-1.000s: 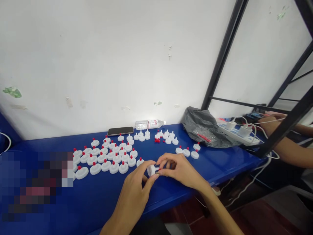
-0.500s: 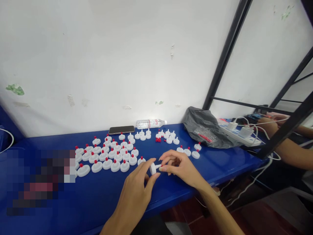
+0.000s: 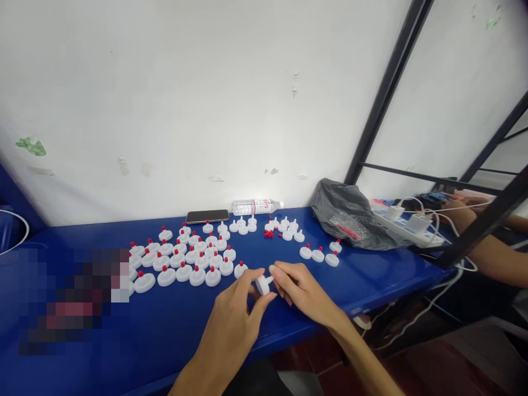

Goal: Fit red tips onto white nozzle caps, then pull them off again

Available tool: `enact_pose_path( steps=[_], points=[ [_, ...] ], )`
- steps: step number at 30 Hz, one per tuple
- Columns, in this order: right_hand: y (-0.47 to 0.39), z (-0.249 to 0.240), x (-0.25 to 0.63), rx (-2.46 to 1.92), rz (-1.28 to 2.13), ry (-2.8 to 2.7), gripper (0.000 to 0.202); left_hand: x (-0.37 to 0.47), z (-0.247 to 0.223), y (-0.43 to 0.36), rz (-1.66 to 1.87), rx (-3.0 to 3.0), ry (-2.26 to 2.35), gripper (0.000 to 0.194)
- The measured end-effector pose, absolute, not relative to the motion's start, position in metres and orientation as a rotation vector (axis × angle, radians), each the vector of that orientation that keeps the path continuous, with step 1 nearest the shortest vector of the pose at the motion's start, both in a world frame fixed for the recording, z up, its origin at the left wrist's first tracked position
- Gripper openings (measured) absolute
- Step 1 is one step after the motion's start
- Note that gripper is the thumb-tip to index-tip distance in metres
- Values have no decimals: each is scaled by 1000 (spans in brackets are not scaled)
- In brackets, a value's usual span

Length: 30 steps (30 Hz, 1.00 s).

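My left hand (image 3: 235, 313) is closed, with thumb and forefinger gripping the wide base of a white nozzle cap (image 3: 262, 285). The cap is tilted, its spout pointing right. At the spout's end my right hand (image 3: 299, 289) has its fingers pinched together; they hide the tip and the small red tip cap there. Left of the hands stand many white nozzle caps with red tips (image 3: 197, 276). Beyond the hands are a small pile of loose red tip caps (image 3: 269, 234) and white nozzle caps without red tips (image 3: 287, 234). Several red-tipped ones (image 3: 318, 255) stand to the right.
A phone (image 3: 207, 216) and a clear bottle (image 3: 258, 207) lie along the wall. A dark plastic bag (image 3: 350, 220) and a power strip (image 3: 424, 234) sit at the right, by a black metal frame (image 3: 388, 93). Another person's arm (image 3: 490, 247) is at far right.
My right hand's fingers have turned and closed further over the spout's tip, covering the red bit seen there before. The view has shifted slightly.
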State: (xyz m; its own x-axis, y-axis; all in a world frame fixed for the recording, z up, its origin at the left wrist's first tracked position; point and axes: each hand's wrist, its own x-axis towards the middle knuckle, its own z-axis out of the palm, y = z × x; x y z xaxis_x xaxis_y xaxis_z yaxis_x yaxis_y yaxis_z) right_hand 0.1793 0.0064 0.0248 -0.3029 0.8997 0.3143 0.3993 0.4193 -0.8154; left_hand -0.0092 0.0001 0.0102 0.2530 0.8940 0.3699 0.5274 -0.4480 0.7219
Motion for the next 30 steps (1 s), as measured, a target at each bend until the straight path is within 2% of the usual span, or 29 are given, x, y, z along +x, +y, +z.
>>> enact_pose_path(
  steps=[4,17,23,27,30],
  points=[
    [6,23,177,-1108,654,-1955,46,-10,2,2,1208,2104,1155,28],
    [7,19,173,-1033,824,-1926,47,-9,4,0,1345,2056,1043,25],
    [4,25,175,-1047,905,-1891,49,-10,10,-1,1145,2043,1121,24],
    [2,40,193,-1200,687,-1920,51,-8,12,-6,998,2146,1210,40],
    [2,52,221,-1430,263,-1780,48,-6,12,-10,1025,2261,1216,42]
  ],
)
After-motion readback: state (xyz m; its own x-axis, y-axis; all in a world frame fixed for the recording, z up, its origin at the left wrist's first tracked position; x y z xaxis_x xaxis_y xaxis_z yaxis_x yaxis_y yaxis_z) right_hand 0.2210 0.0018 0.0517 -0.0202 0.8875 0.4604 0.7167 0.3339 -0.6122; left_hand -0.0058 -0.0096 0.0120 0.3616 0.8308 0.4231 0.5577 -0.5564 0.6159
